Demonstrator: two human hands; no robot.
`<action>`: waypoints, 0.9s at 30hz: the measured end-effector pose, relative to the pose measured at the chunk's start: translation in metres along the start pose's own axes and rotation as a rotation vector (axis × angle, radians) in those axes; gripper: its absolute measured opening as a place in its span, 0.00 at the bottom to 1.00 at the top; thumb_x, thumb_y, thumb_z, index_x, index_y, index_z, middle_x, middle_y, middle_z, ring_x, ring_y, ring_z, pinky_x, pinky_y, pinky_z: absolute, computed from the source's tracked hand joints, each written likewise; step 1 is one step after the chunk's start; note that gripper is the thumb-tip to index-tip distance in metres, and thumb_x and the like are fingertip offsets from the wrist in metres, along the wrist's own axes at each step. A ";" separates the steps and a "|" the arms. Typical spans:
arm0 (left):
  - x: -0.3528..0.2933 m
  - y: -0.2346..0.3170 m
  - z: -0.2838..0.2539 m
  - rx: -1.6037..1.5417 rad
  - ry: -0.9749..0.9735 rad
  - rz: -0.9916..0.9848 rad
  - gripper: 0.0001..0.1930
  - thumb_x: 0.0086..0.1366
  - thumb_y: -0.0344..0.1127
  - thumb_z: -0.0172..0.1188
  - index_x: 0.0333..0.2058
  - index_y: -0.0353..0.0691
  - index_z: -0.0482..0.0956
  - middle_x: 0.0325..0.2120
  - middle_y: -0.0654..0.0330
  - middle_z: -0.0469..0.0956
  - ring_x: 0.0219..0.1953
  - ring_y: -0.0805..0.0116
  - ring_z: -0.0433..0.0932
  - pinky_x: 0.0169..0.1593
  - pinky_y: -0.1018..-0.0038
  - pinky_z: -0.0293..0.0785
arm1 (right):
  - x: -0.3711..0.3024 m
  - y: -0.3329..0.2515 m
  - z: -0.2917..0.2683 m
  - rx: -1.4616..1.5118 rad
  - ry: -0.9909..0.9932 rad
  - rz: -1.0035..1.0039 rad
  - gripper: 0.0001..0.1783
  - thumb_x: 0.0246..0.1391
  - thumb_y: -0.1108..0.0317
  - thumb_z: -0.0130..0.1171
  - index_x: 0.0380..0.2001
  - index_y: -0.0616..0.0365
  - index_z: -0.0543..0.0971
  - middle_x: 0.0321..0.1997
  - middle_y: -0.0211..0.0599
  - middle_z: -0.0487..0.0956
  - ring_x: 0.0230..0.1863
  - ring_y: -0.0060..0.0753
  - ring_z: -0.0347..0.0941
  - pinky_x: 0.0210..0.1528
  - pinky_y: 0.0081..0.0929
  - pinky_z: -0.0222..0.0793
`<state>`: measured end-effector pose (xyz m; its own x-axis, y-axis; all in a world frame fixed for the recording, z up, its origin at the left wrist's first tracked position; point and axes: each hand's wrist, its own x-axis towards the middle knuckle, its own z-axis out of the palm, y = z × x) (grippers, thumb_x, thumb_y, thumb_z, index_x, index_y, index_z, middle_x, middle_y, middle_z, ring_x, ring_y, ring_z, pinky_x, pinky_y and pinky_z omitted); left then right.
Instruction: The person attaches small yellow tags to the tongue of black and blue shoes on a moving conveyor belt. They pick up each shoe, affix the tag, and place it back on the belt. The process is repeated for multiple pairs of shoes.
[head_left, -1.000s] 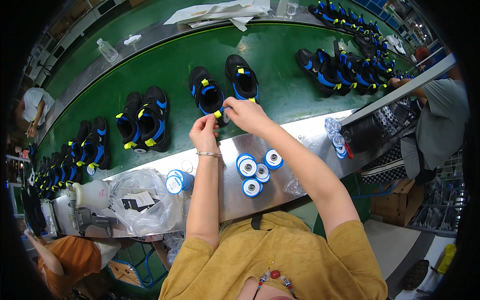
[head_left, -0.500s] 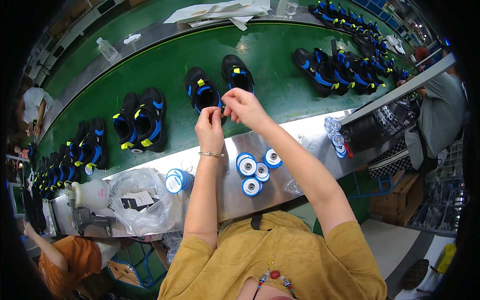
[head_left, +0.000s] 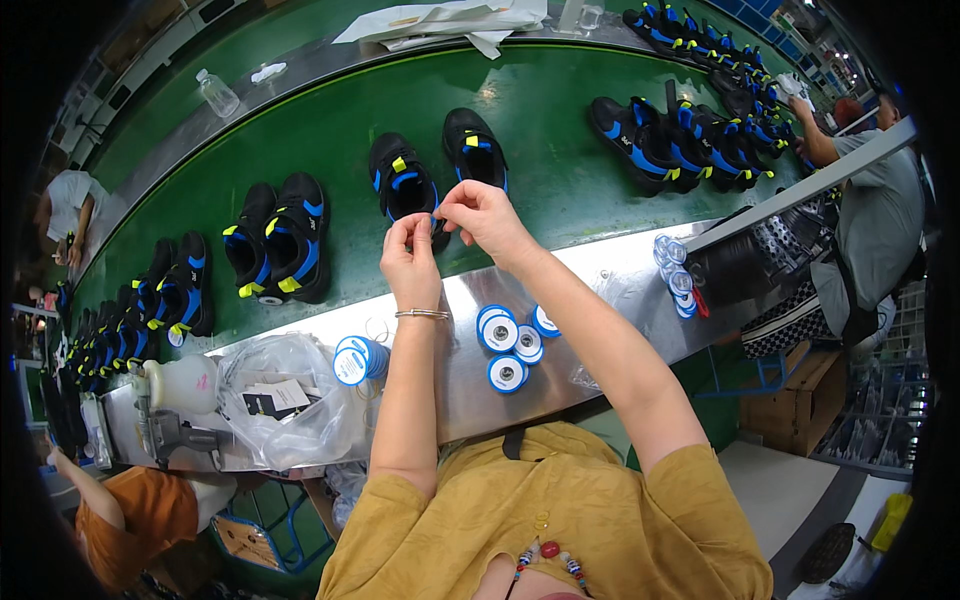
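The left hand and right hand were held together, fingertips pinched on a small piece, too tiny to identify, at the heel of a black-and-blue shoe on the green belt.

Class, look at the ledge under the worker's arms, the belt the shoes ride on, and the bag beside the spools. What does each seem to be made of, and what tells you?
Ledge: probably bare metal, silvery with dull glare.
Belt: likely rubber or plastic, an even matte green.
Bag: thin clear plastic, crinkled, contents showing through.
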<state>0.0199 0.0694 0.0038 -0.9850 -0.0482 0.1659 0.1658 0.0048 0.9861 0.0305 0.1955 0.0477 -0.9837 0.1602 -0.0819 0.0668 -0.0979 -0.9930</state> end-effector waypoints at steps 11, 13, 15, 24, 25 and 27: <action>0.001 -0.006 -0.016 -0.124 -0.168 0.045 0.15 0.64 0.21 0.53 0.48 0.36 0.80 0.32 0.66 0.71 0.33 0.80 0.67 0.37 0.84 0.64 | 0.007 0.004 0.004 -0.156 -0.105 -0.016 0.04 0.54 0.72 0.56 0.28 0.61 0.76 0.24 0.27 0.76 0.26 0.15 0.68 0.25 0.15 0.61; 0.001 -0.003 -0.016 -0.137 -0.161 0.025 0.16 0.63 0.20 0.53 0.49 0.36 0.79 0.33 0.67 0.71 0.33 0.80 0.67 0.37 0.84 0.64 | 0.012 0.013 0.003 -0.193 -0.113 -0.056 0.04 0.53 0.72 0.56 0.28 0.62 0.76 0.25 0.28 0.75 0.27 0.16 0.68 0.29 0.16 0.64; 0.002 -0.008 -0.018 -0.164 -0.179 0.021 0.17 0.63 0.20 0.54 0.50 0.36 0.78 0.32 0.68 0.71 0.33 0.81 0.67 0.38 0.84 0.65 | 0.016 0.016 0.001 -0.228 -0.130 -0.052 0.04 0.53 0.73 0.56 0.28 0.63 0.76 0.25 0.28 0.75 0.28 0.18 0.69 0.32 0.18 0.65; 0.000 -0.008 -0.021 -0.250 -0.184 -0.045 0.19 0.62 0.20 0.55 0.53 0.35 0.75 0.30 0.70 0.71 0.32 0.82 0.68 0.39 0.85 0.67 | 0.013 0.016 0.000 -0.284 -0.220 -0.070 0.05 0.52 0.72 0.57 0.25 0.64 0.76 0.25 0.27 0.75 0.29 0.16 0.68 0.33 0.18 0.66; 0.000 -0.008 -0.021 -0.258 -0.181 -0.045 0.19 0.62 0.21 0.56 0.53 0.34 0.75 0.29 0.71 0.71 0.32 0.82 0.68 0.39 0.85 0.66 | 0.012 0.016 0.000 -0.286 -0.223 -0.070 0.06 0.51 0.72 0.58 0.25 0.63 0.76 0.25 0.26 0.75 0.29 0.16 0.68 0.33 0.18 0.66; 0.000 -0.012 -0.019 -0.277 -0.183 -0.051 0.19 0.62 0.21 0.56 0.53 0.33 0.75 0.30 0.70 0.71 0.32 0.82 0.68 0.39 0.85 0.67 | 0.011 0.017 0.000 -0.282 -0.216 -0.082 0.06 0.51 0.72 0.58 0.25 0.63 0.76 0.25 0.26 0.75 0.29 0.16 0.68 0.33 0.18 0.66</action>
<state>0.0184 0.0499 -0.0081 -0.9805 0.1391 0.1387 0.0979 -0.2658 0.9590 0.0206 0.1953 0.0295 -0.9982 -0.0581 -0.0111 0.0000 0.1866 -0.9824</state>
